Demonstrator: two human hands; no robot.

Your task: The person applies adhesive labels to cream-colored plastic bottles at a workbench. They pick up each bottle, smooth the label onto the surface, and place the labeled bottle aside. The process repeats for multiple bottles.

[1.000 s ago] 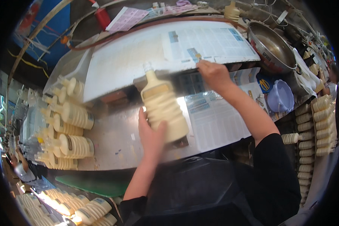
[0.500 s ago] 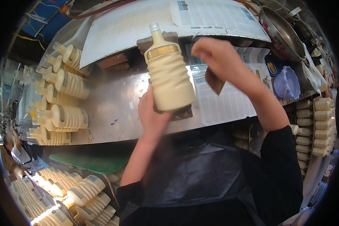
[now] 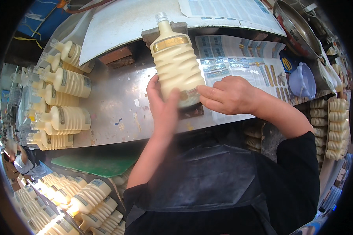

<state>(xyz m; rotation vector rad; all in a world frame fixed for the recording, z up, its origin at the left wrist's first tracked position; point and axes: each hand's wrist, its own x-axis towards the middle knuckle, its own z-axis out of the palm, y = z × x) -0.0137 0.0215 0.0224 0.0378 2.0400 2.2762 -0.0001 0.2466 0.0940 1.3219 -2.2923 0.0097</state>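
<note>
A cream bottle (image 3: 174,64) with a rippled body, clear threaded neck and gold band lies tilted on a dark block support (image 3: 179,28), its neck pointing away from me. My left hand (image 3: 161,107) grips its lower left side, the thumb, a little blurred, on the front face. From the right, my right hand (image 3: 231,96) is closed in a pinch at the bottle's lower right edge. Its fingertips are on a small gold-brown label strip (image 3: 191,93) that lies against the lower front of the bottle.
Several cream bottles (image 3: 68,83) lie stacked on the metal table (image 3: 110,113) at the left; more (image 3: 90,196) stand lower left. Label sheets and gold strips (image 3: 269,74) lie at the right, near a purple bucket (image 3: 302,80). A white board (image 3: 133,25) spans the back.
My right hand has come down and left from above the label sheets to the bottle's lower front with the strip. The left thumb has moved onto the bottle's front.
</note>
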